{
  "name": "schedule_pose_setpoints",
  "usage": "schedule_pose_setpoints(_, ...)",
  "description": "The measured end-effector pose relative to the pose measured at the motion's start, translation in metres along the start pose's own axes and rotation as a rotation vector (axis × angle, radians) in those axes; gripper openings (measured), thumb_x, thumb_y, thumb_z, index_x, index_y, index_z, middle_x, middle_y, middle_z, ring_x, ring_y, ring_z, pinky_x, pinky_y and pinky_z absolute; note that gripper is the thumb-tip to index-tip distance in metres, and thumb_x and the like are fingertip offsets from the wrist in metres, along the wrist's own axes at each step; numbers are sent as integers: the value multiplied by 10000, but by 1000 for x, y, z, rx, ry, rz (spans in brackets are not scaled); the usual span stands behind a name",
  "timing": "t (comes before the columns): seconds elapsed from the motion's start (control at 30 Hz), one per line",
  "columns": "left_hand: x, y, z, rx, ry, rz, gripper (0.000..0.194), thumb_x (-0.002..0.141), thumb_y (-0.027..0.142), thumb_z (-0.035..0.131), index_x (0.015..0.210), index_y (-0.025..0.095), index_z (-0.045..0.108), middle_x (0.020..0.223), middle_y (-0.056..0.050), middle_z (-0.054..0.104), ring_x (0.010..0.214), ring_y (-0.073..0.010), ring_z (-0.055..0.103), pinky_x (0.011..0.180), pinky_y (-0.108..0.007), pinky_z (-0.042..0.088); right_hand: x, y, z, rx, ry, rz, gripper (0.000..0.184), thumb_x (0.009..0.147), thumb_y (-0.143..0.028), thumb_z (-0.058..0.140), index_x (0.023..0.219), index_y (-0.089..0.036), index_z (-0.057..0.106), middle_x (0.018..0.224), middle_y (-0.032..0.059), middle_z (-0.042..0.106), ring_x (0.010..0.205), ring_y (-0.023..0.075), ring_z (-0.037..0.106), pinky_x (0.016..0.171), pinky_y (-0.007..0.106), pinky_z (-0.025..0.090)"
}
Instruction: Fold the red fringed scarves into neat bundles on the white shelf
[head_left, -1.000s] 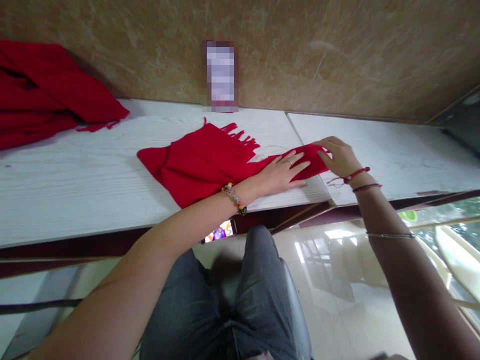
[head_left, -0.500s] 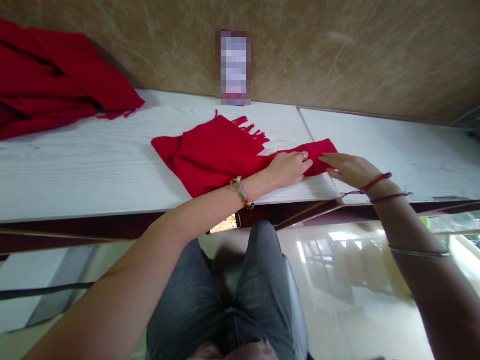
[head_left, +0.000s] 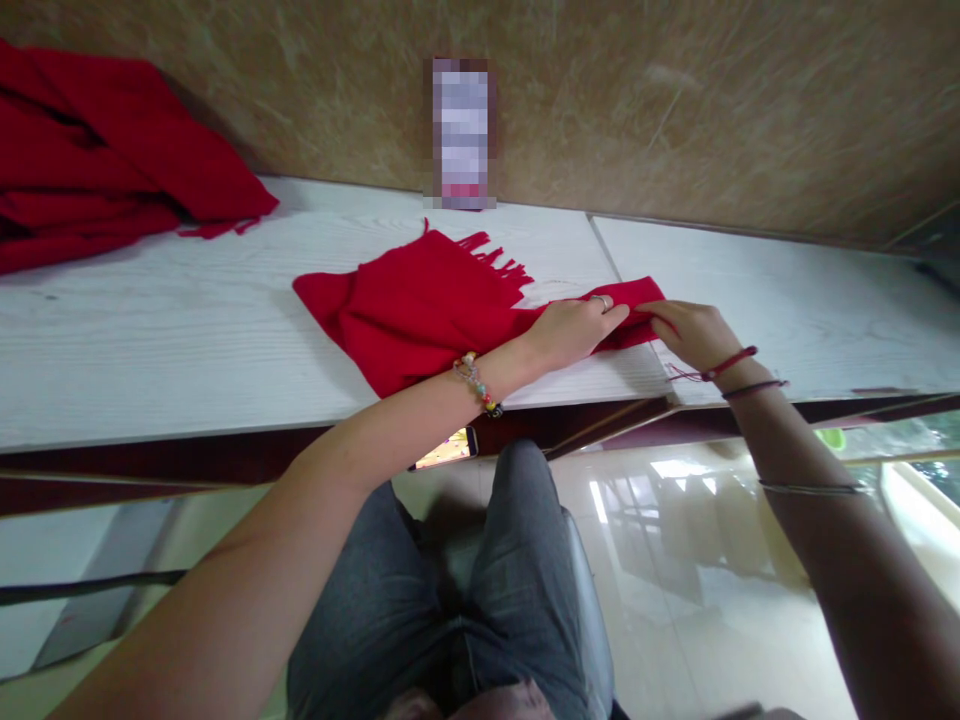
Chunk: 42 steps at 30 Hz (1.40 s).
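A red fringed scarf (head_left: pixel 427 290) lies partly folded on the white wood-grain table, its tassels pointing to the back right. Its right part narrows into a folded strip. My left hand (head_left: pixel 574 330), with a ring and a beaded bracelet, is closed on that strip from above. Just to the right, my right hand (head_left: pixel 694 328) pinches the cloth close to the strip's right end. Its fingertips almost meet those of my left hand. The underside of the scarf is hidden.
A second heap of red fringed cloth (head_left: pixel 97 150) lies at the back left. A blurred-out upright rectangle (head_left: pixel 461 135) leans against the brown marbled wall (head_left: pixel 712 110). Below the edge of the white table (head_left: pixel 150 350), a lit phone (head_left: pixel 448 448) shows near my knees.
My right hand has curled from flat fingers into a pinch on the strip and come slightly left. My left hand stays on the cloth. The view has shifted slightly.
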<state>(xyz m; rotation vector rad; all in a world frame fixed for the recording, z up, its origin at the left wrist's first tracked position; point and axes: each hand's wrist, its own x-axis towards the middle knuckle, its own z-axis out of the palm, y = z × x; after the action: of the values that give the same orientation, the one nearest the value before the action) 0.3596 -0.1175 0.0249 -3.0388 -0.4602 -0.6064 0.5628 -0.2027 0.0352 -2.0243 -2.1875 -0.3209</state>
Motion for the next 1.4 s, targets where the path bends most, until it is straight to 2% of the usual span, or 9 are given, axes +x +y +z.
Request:
schedule_pose_setpoints(0.27,0,1,-2,-112,-83,89,294,908,168,398,1136,144,582,1065,-77,631,909,-184,609,660,-263,462,-7,9,-3,182,4,40,310,825,-205,448,1013,-240,693,1043,9,706,983,216,651,883,370,514)
schedule_pose_setpoints(0.37,0,-2,2,-122,-92,144,344,900,278,465,1205,147,556,1198,-93,586,1047,-208,571,815,-303,464,-8,11,-2,223,-1,4,286,824,-225,459,979,-247,699,1045,2,705,1028,214,635,908,372,508)
schedule_pose_setpoints(0.43,-1,-4,8,-115,-121,168,411,890,330,497,1263,159,520,1330,-108,503,1206,-233,470,974,-364,387,-9,12,-2,247,-8,-27,278,824,-236,458,951,-246,705,1044,4,705,1046,214,628,906,367,514)
schedule_pose_setpoints(0.6,-5,-8,16,-160,-285,145,528,915,483,411,1400,278,369,1529,-55,214,1403,-300,138,1083,-523,207,-11,15,-4,271,-30,-41,348,775,-146,414,889,-274,716,1073,-19,693,1050,206,626,890,368,528)
schedule_pose_setpoints(0.77,-5,-6,13,-180,-354,125,562,940,529,292,1443,279,285,1543,-40,159,1416,-287,80,1095,-543,173,-5,11,-4,206,61,64,368,798,-173,409,1013,-254,697,1043,19,703,996,221,646,901,401,519)
schedule_pose_setpoints(0.87,-4,-5,14,-165,-342,89,590,944,539,259,1452,239,269,1544,-50,148,1418,-279,70,1107,-518,165,5,4,2,159,102,79,391,847,-235,398,1156,-207,636,1162,66,655,1112,240,585,978,433,463)
schedule_pose_setpoints(0.97,-4,-5,16,-163,-326,68,629,933,561,268,1457,212,260,1547,-94,106,1419,-279,61,1114,-489,159,14,-1,12,110,-3,69,457,890,-304,364,1298,-174,523,1344,103,520,1273,272,436,1036,505,383)
schedule_pose_setpoints(1.13,-5,-5,12,-145,-367,83,634,936,540,288,1463,191,238,1539,-136,118,1417,-284,83,1113,-483,159,16,4,27,59,-183,142,516,926,-366,244,1411,-234,361,1471,88,353,1354,309,294,987,629,345)
schedule_pose_setpoints(1.4,-5,-5,10,-128,-384,83,623,930,548,294,1464,233,233,1547,-100,95,1415,-282,98,1111,-475,167,7,43,23,-80,-250,369,542,902,-374,262,1429,-267,330,1469,71,362,1336,329,321,973,648,344)
